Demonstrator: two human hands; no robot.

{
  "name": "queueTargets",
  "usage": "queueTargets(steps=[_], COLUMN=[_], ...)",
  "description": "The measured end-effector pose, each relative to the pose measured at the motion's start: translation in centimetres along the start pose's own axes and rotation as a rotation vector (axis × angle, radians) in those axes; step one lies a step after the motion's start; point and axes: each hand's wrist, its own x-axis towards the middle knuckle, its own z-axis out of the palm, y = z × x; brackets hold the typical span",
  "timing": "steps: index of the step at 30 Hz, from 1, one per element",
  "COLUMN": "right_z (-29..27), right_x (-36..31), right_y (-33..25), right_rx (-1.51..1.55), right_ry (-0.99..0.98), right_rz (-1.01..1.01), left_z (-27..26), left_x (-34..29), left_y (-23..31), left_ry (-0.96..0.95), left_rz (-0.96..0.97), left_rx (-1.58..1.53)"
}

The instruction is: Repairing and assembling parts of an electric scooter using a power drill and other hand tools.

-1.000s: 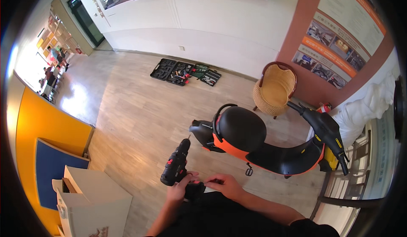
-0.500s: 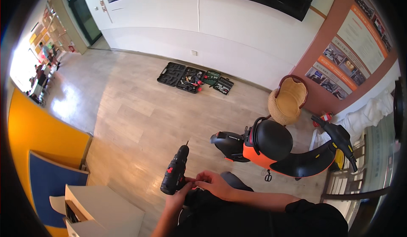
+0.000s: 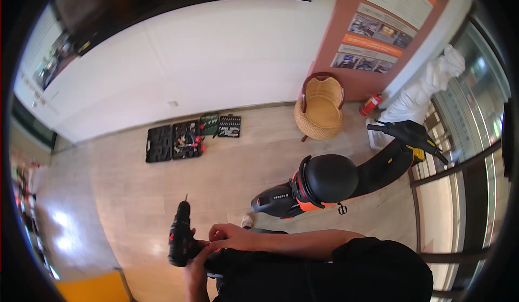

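A black cordless drill [image 3: 178, 234] with red accents stands nearly upright, its thin bit pointing away from me. My left hand [image 3: 198, 259] is closed around its handle, which is mostly hidden. Right beside it, my right hand [image 3: 232, 236] has its fingers bent and pinched together near the left thumb. Anything between those fingertips is too small or hidden to make out.
An orange and black electric scooter [image 3: 275, 199] with a black helmet [image 3: 333, 179] on it stands to the right. Opened tool cases [image 3: 159, 144] lie by the wall. Beyond are a wicker chair [image 3: 319, 121], a fire extinguisher [image 3: 371, 105] and a white statue [image 3: 427, 80].
The view has swung to the right, so the scooter, chair and tool cases sit further left. Both hands keep their places at the drill, and a shoe now shows beside the scooter.
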Motion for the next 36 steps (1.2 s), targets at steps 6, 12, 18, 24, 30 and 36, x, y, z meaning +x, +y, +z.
queueTargets(steps=[6, 12, 18, 24, 30, 36], right_z=[-4.4, -10.6, -16.5, -20.1, -19.8, -22.5], right_x=[6.8, 11.1, 15.5, 16.3, 14.9, 12.5], right_y=[-5.3, -9.4, -13.1, -17.0, -15.9, -16.7], right_rx=[0.05, 0.046, 0.087, 0.264, -0.046, 0.125], right_ry=[0.114, 0.311, 0.558, 0.81, 1.229, 1.335], right_rz=[-0.111, -0.139, -0.305, -0.164, -0.284, -0.443], left_z=[0.8, 4.1, 8.9, 14.6, 24.6, 35.1], left_x=[11.5, 23.0, 37.5, 48.1, 50.1, 48.3], left_y=[5.1, 8.1, 11.6, 16.0, 15.9, 13.1], left_ry=[-0.147, -0.42, -0.677, -1.036, -1.232, -1.559], left_rz=[0.001, -0.01, -0.05, 0.031, -0.156, -0.217], left_rx=[0.015, 0.139, 0.254, 0.465, 0.406, 0.458])
